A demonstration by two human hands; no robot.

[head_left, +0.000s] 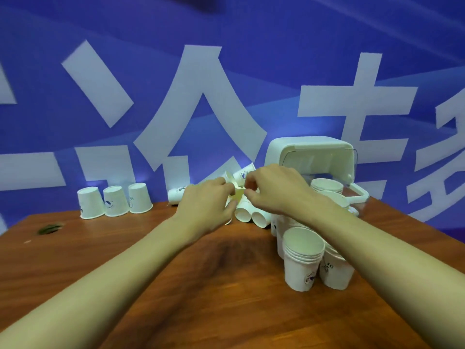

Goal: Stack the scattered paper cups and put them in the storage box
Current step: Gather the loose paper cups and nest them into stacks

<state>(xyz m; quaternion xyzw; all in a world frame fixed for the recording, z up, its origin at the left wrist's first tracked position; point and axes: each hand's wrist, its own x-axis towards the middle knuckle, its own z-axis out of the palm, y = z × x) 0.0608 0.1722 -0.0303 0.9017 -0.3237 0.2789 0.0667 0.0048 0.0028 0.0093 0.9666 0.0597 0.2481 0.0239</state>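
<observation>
Head view: left hand and right hand meet over the cup pile at mid-tabletop, fingers curled, both pinching one cup. Right forearm crosses the upright stacks, partly blocking the open storage box. Three upturned cups stand far left.

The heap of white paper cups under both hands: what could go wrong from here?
1. The right forearm passes close by the upright stack of white paper cups; drawing back could topple it.
2. The heap of white paper cups lies sideways near the far edge of the brown wooden table; loosened cups may roll off.
3. The left hand and right hand curl on thin cups; a hard grip may dent them.
</observation>
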